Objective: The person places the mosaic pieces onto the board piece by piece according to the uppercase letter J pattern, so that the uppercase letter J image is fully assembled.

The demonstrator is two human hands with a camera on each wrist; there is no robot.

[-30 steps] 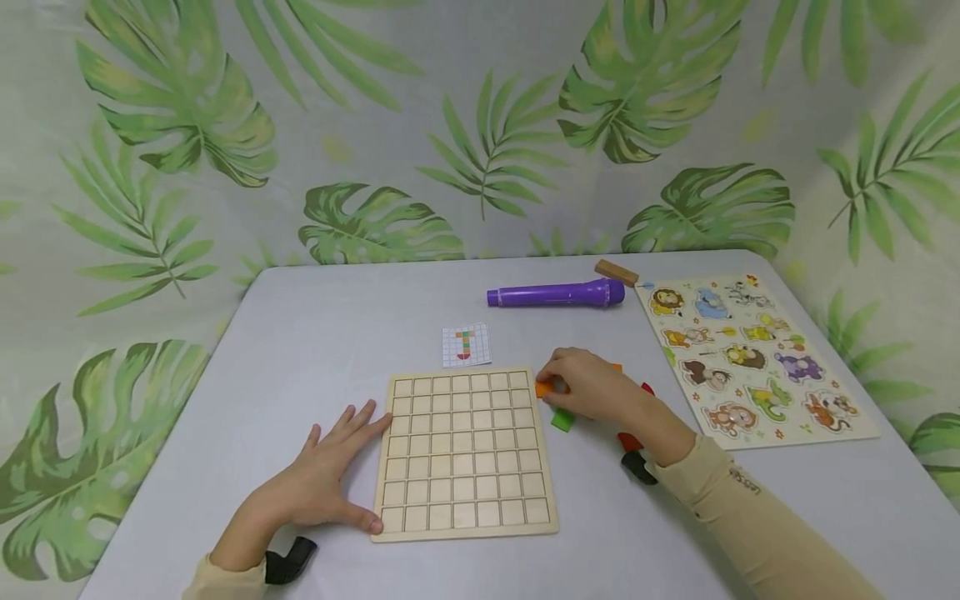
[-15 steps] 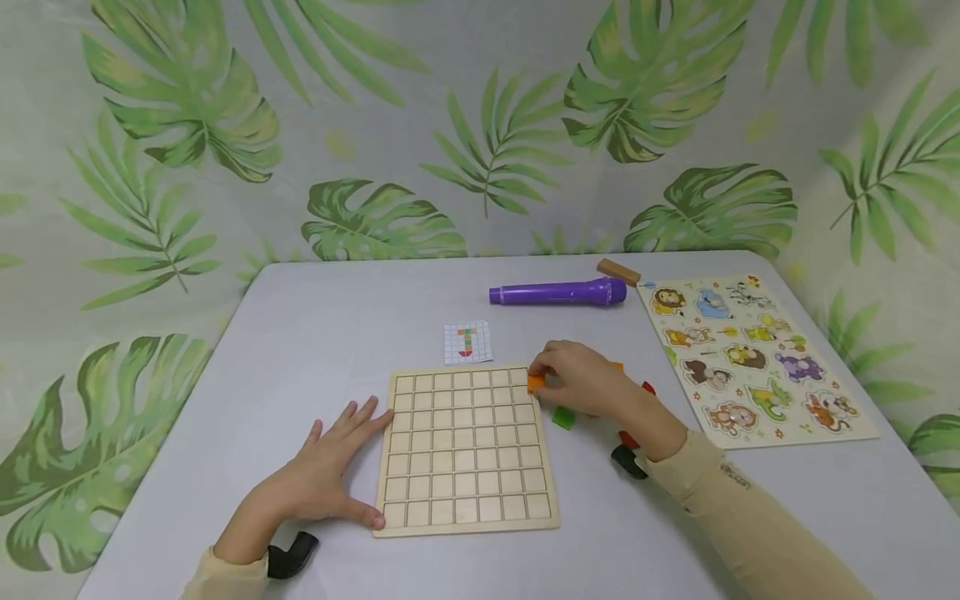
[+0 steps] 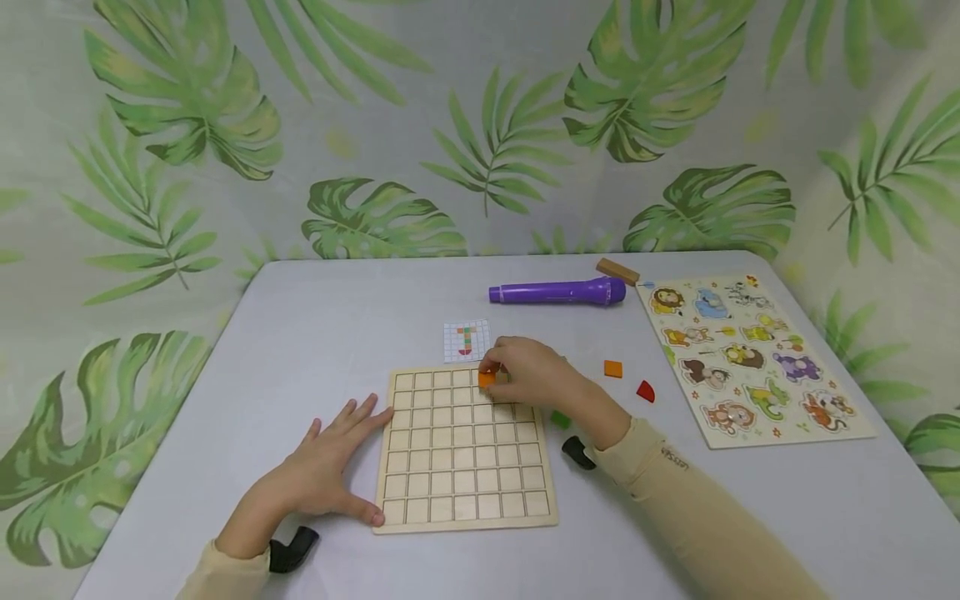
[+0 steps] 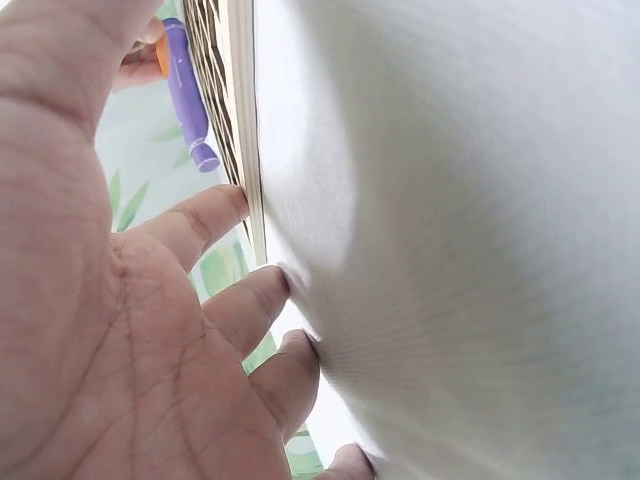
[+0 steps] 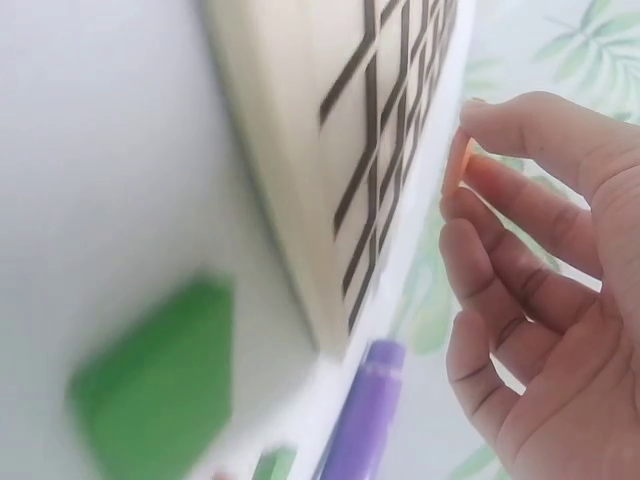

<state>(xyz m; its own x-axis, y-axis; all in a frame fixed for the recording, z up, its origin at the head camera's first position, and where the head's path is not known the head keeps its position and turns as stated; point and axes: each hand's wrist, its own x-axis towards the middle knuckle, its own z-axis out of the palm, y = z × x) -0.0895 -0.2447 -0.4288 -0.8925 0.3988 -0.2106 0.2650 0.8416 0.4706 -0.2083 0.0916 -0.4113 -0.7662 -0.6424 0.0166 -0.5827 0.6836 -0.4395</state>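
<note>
A wooden grid board [image 3: 465,467] lies flat on the grey table. My left hand [image 3: 330,467] rests open beside its left edge, fingertips and thumb touching the board [image 4: 245,130]. My right hand [image 3: 517,375] pinches a small orange square tile [image 3: 487,379] over the board's top row, right of centre. The right wrist view shows the orange tile [image 5: 458,165] between thumb and fingers above the grid board [image 5: 350,150]. A small pattern card [image 3: 467,342] lies just beyond the board.
Loose pieces lie right of the board: an orange square [image 3: 613,368], a red piece [image 3: 646,392], a green square [image 3: 560,419]. A purple marker [image 3: 558,292], a wooden block [image 3: 618,271] and an animal puzzle board [image 3: 757,358] sit at the far right.
My right hand has carried the orange tile leftward from the loose pieces onto the board's top row, uncovering another orange square and the red piece. The left hand has stayed put.
</note>
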